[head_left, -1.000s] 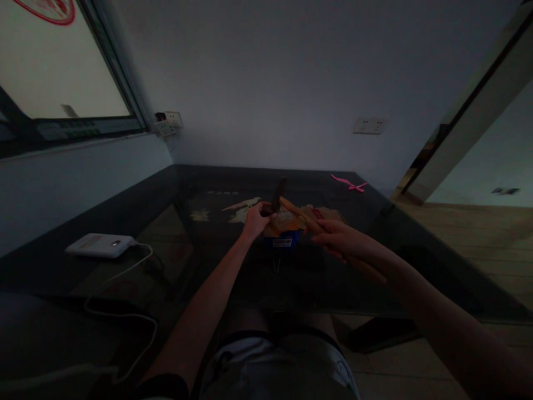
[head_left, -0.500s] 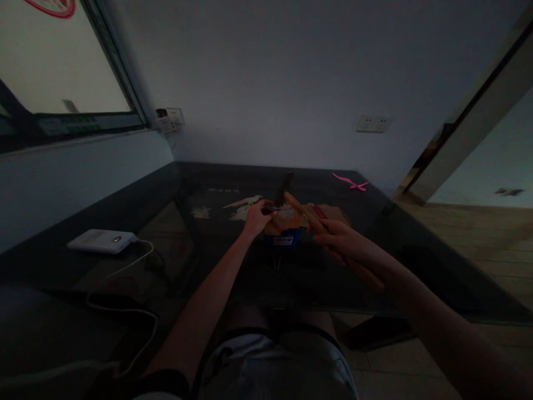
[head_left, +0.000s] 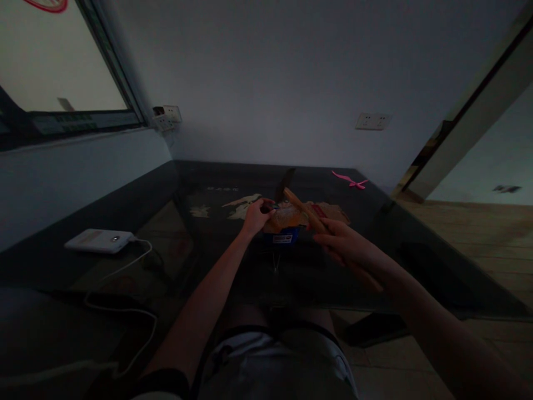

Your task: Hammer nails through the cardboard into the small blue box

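My right hand (head_left: 343, 241) is closed round the wooden handle of a hammer (head_left: 314, 218), whose dark head (head_left: 285, 185) is at the far end. My left hand (head_left: 256, 215) pinches something small and dark at the left edge of a brownish block (head_left: 287, 215); that thing is too small to name. The block rests on a blue box (head_left: 282, 238) with a white and red label. Just right of the block lies a brown piece with red print (head_left: 327, 212), partly behind the hammer handle. A thin metal piece (head_left: 275, 261) shows in front of the box.
The dark, glossy table (head_left: 216, 250) carries a white power bank (head_left: 100, 240) with a white cable at the left. Pink strips (head_left: 350, 180) lie at the back right. Pale patches (head_left: 241, 206) show behind my left hand. Wall sockets (head_left: 372, 121) are above the table.
The view has shifted slightly. Both hands keep nearly the same place and grip, and the hammer has barely moved.
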A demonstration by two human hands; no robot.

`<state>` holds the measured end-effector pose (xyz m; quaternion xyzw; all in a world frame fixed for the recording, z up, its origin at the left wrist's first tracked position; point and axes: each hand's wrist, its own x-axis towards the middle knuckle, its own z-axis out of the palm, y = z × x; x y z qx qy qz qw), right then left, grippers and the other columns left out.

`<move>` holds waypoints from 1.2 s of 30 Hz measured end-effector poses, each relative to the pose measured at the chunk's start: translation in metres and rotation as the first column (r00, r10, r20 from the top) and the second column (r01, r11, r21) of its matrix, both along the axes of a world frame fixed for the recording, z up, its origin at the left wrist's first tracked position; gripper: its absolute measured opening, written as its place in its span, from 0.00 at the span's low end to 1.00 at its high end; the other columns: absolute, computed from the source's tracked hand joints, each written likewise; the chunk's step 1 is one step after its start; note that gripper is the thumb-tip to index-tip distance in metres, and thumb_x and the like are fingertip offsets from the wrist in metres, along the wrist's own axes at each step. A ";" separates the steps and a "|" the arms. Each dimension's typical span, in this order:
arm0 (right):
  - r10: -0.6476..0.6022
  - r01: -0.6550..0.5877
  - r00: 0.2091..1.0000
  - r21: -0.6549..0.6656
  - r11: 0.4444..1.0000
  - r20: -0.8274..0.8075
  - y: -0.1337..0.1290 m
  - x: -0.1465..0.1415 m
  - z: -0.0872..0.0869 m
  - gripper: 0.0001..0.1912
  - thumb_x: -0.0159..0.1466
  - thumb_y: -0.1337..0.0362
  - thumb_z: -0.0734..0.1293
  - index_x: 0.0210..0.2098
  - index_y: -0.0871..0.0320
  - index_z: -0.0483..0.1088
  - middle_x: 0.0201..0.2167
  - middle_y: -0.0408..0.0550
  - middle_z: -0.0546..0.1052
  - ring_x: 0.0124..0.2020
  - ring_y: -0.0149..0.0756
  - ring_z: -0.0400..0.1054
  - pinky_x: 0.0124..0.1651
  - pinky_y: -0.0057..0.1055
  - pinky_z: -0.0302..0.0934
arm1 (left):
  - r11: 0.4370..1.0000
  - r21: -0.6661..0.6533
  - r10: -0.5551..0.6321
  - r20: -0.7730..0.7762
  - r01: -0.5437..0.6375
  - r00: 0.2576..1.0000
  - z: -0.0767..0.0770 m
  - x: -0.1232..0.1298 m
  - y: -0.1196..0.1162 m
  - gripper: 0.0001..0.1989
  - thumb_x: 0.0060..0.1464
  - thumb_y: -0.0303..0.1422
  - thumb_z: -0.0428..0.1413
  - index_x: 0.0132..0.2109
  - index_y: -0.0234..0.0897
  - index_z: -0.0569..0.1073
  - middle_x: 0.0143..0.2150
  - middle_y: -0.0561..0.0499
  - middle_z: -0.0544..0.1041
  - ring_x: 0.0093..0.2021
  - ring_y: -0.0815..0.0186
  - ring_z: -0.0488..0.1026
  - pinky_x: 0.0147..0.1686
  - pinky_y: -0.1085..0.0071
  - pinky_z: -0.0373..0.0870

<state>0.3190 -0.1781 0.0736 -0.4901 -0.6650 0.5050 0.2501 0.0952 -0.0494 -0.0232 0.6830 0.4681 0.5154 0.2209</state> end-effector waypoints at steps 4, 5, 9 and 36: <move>0.011 -0.011 1.000 -0.009 1.000 0.029 0.003 -0.001 -0.006 0.12 0.58 0.65 0.60 0.42 0.58 0.59 0.12 0.29 0.58 0.07 0.21 0.51 0.09 0.17 0.48 | 1.000 0.008 -0.007 0.010 0.006 1.000 -0.002 0.000 0.002 0.13 0.45 0.25 0.60 0.41 0.34 0.72 0.32 0.51 0.77 0.34 0.66 0.74 0.37 0.70 0.70; 0.025 -0.025 0.999 -0.016 1.000 0.048 0.004 -0.001 -0.008 0.11 0.58 0.66 0.60 0.41 0.58 0.59 0.12 0.29 0.59 0.08 0.21 0.51 0.09 0.17 0.48 | 1.000 -0.004 -0.005 0.018 0.005 1.000 -0.003 0.000 0.002 0.13 0.45 0.25 0.60 0.41 0.34 0.72 0.32 0.50 0.77 0.34 0.66 0.75 0.37 0.70 0.70; 0.077 -0.076 0.994 -0.012 0.997 0.076 0.006 0.000 -0.005 0.10 0.58 0.66 0.60 0.41 0.58 0.60 0.12 0.30 0.59 0.08 0.21 0.52 0.09 0.17 0.48 | 0.999 -0.041 0.007 0.029 -0.006 1.000 -0.005 0.000 0.004 0.14 0.44 0.24 0.60 0.41 0.33 0.71 0.33 0.50 0.77 0.34 0.66 0.75 0.37 0.69 0.70; 0.005 -0.004 1.000 -0.017 1.000 0.017 0.000 -0.004 -0.009 0.13 0.56 0.64 0.61 0.40 0.59 0.59 0.13 0.29 0.59 0.08 0.20 0.51 0.09 0.18 0.47 | 0.998 0.010 0.070 -0.025 -0.070 0.997 -0.002 0.000 0.000 0.16 0.44 0.26 0.62 0.42 0.38 0.72 0.32 0.52 0.77 0.34 0.65 0.75 0.37 0.68 0.70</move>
